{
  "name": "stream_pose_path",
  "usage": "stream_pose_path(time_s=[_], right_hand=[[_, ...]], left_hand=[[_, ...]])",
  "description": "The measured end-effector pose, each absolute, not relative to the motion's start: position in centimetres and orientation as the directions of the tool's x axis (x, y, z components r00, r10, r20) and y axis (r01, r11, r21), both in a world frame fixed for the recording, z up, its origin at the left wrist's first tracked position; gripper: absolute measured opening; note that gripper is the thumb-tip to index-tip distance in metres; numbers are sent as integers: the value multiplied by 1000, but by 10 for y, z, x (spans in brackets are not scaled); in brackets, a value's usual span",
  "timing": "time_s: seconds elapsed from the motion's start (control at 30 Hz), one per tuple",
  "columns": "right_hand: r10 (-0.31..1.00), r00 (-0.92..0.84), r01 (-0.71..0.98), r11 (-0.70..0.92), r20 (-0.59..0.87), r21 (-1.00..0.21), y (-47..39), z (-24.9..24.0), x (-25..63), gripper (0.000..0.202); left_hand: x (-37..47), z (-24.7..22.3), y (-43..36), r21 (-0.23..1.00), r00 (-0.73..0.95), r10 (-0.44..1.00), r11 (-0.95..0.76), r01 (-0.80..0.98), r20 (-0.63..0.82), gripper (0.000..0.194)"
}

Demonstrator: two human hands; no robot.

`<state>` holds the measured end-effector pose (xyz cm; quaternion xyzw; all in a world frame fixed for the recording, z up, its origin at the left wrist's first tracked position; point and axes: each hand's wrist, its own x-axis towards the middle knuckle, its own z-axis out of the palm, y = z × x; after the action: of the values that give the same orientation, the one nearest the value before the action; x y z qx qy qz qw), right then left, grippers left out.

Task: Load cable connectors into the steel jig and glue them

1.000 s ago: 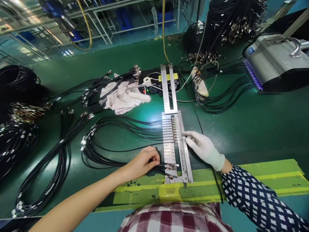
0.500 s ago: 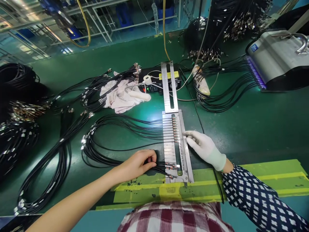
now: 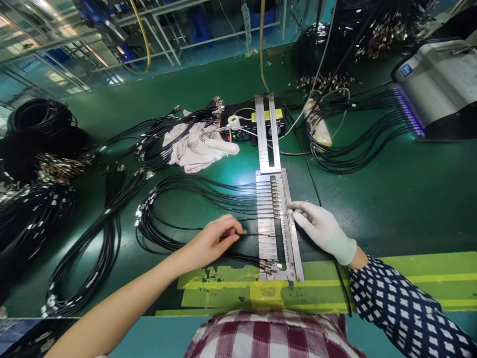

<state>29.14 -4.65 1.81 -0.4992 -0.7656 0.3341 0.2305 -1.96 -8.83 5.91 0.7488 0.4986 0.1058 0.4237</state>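
Note:
My bare left hand (image 3: 216, 240) pinches one black cable (image 3: 250, 234) between thumb and fingers, its metal end lying over the slotted metal fixture (image 3: 267, 246). Several black cables (image 3: 227, 199) lie side by side in the upper slots, their connectors (image 3: 276, 199) in a column. Below my left hand, a bunch of loose cable ends (image 3: 271, 266) rests on the fixture's lower part. My right hand (image 3: 324, 228), in a white glove, has thumb and fingers together at the fixture's right rail (image 3: 292, 228); whether something small is between them is hidden.
Behind the fixture stand a black control box (image 3: 242, 117) and a second slotted metal plate (image 3: 266, 134). A white cloth (image 3: 197, 146) and cable bundles (image 3: 108, 214) lie left. At the right, cables run into a grey machine (image 3: 439, 89) with purple light. Yellow tape (image 3: 231, 288) covers the front edge.
My left hand has moved up off the loose bunch with a single cable, which now reaches across the fixture. My right hand stays at the rail. The whole view has shifted slightly.

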Motion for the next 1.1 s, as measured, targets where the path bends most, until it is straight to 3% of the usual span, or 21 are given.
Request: stream_pose_path(time_s=[0.17, 0.3, 0.53, 0.7, 0.87, 1.1], right_hand=[[921, -388, 600, 271, 22, -753, -47, 18, 291, 32], [919, -393, 589, 269, 20, -762, -47, 18, 291, 31], [922, -388, 599, 254, 2, -759, -46, 19, 291, 29], [922, -388, 613, 252, -8, -748, -46, 18, 291, 29], [917, -398, 606, 263, 0, -751, -46, 17, 292, 29], [911, -412, 603, 286, 17, -744, -46, 19, 291, 27]], left_hand=[[3, 35, -95, 641, 496, 865, -339, 688, -74, 19], [14, 20, -96, 637, 534, 844, -441, 632, 55, 21], [14, 23, -84, 676, 475, 872, -423, 604, 121, 16], [27, 16, -78, 581, 478, 837, -535, 614, 265, 11], [36, 14, -70, 457, 529, 797, -602, 655, 292, 12], [38, 9, -70, 415, 579, 722, -691, 591, 378, 14]])
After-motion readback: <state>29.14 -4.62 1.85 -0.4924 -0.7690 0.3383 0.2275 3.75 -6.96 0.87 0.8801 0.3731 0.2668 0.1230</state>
